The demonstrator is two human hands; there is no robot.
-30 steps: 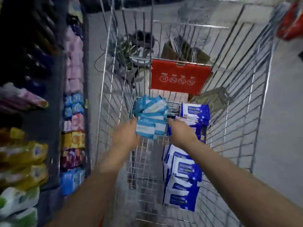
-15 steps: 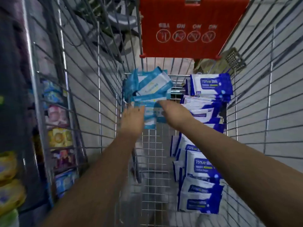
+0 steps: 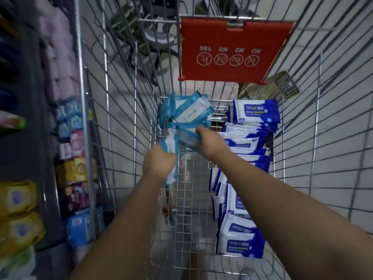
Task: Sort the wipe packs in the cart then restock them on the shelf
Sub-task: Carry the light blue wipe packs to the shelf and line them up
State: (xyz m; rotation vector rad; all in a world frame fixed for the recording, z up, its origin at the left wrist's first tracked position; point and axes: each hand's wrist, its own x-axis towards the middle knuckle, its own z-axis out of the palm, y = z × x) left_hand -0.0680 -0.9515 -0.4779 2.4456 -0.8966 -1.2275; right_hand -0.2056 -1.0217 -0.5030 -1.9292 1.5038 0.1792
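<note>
Sorting is under way: dark-blue packs (image 3: 240, 239) line the right side of the cart (image 3: 189, 199), the left hand (image 3: 159, 164) grips 1 light-blue pack (image 3: 171, 176), and the right hand (image 3: 212, 144) grips a second pack (image 3: 187, 139). Next, probably, both need laying on the light-blue pile (image 3: 185, 112) in the far left corner.

Two arms showing, both bare to fingertips. Left hand (image 3: 159, 162) bare, back and knuckles showing, edges blurring slightly. Right hand (image 3: 212, 144) bare, back and thumb side showing. Left forearm (image 3: 129, 215) and right forearm (image 3: 282, 197) bare along whole visible length, looking smooth, appearing broader toward lower frame edge.
</note>
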